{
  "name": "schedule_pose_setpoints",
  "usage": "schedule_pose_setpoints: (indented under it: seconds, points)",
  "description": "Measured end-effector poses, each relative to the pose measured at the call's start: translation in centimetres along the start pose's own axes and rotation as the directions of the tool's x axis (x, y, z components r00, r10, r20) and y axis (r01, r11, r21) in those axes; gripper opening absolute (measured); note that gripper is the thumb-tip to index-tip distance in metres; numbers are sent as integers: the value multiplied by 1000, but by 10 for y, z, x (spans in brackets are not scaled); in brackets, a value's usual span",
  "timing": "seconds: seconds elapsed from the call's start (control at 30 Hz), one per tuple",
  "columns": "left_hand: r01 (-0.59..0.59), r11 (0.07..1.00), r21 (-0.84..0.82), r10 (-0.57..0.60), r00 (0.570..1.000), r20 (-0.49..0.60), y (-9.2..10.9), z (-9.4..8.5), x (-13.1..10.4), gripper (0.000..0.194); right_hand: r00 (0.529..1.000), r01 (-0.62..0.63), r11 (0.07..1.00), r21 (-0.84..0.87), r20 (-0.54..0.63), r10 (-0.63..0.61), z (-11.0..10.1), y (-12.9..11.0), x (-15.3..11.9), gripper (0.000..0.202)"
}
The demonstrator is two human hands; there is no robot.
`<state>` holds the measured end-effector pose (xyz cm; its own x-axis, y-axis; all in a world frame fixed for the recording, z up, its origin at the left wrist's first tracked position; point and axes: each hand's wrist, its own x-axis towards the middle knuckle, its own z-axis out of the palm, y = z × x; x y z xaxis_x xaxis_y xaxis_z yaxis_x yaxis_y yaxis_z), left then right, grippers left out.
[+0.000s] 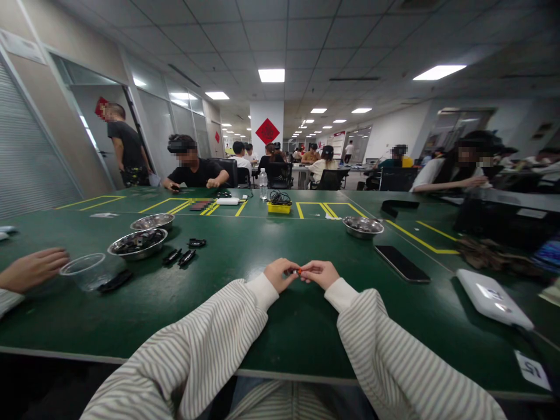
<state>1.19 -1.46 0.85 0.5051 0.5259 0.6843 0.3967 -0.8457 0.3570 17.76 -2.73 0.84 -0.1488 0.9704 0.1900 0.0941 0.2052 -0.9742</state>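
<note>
Above the green table (pixel 210 303), my left hand (pixel 280 275) and my right hand (pixel 321 274) meet fingertip to fingertip. Between them is a small orange and silver part (pixel 298 272), pinched by the fingers of both hands. The fingers cover much of it, so its exact shape cannot be told. Both wrists come out of striped sleeves with pale cuffs.
To the left are a metal bowl of dark parts (pixel 139 243), an emptier bowl (pixel 153 221), several black pieces (pixel 186 257), a clear plastic cup (pixel 87 273) and another person's hand (pixel 37 269). Rightward lie a third bowl (pixel 363 227), a phone (pixel 401 263) and a white power bank (pixel 493 298).
</note>
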Motion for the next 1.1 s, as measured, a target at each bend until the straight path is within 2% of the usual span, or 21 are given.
schedule_pose_setpoints:
  seconds: [0.27,0.5,0.67,0.87,1.0,1.1]
  points:
    - [-42,999,-22,41,999,-23,-1,1,-1,15,1000,12,1000,-16,23,-12,0,-1,0,25]
    - [-37,999,-16,37,999,31,-1,0,0,18,1000,7,999,-52,-11,-8,1,-2,-1,25]
    - [-29,1000,-5,29,998,56,-2,1,-1,20,1000,7,993,-121,-15,-9,0,-3,-2,23]
    - [-15,1000,14,15,1000,23,-5,3,-2,19,997,73,968,-239,-14,-78,-1,-7,-3,19]
    - [17,996,90,-20,1000,24,-13,5,-1,19,993,114,946,-303,49,-104,-1,-6,-4,25]
    - [47,972,232,-70,993,91,-30,5,2,18,989,142,928,-345,91,-117,0,-4,-5,29]
